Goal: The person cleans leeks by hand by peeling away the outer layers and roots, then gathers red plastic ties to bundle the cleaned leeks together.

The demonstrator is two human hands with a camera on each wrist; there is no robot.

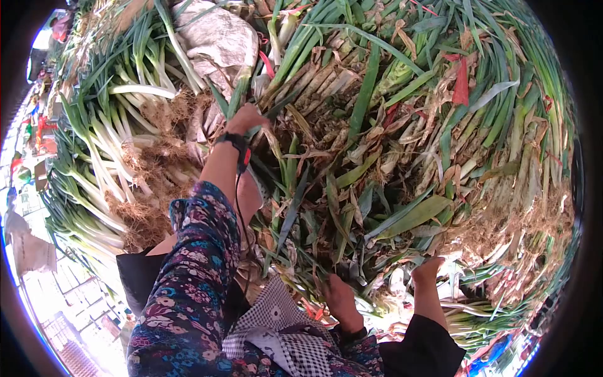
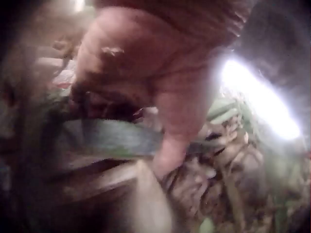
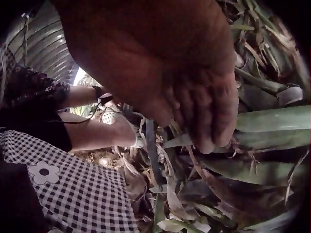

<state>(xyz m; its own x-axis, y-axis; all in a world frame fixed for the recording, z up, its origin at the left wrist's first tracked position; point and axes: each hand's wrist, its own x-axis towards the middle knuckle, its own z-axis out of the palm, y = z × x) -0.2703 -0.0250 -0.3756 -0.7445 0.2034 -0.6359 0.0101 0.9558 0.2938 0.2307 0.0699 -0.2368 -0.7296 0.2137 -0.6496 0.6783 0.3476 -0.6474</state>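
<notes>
My left hand (image 1: 247,118) reaches down among leek leaves (image 1: 239,94) between the two heaps. Seen from the left wrist, the thumb of that hand (image 2: 146,73) points down beside a broad green leaf (image 2: 112,138) and pale stalks; the other fingers are mostly hidden, so a grip cannot be made out. My right hand (image 1: 342,298) hangs low near my lap, above loose leaves. In the right wrist view this hand (image 3: 165,73) has loosely bent fingers with nothing held, close to wide green leaves (image 3: 274,121).
Leeks with white stems and brown roots (image 1: 107,157) lie at the left. A large heap of leeks with dry, brown outer leaves (image 1: 465,151) spreads across the right. A pale cloth sack (image 1: 220,38) lies at the top. My bare foot (image 1: 427,270) rests at the lower right.
</notes>
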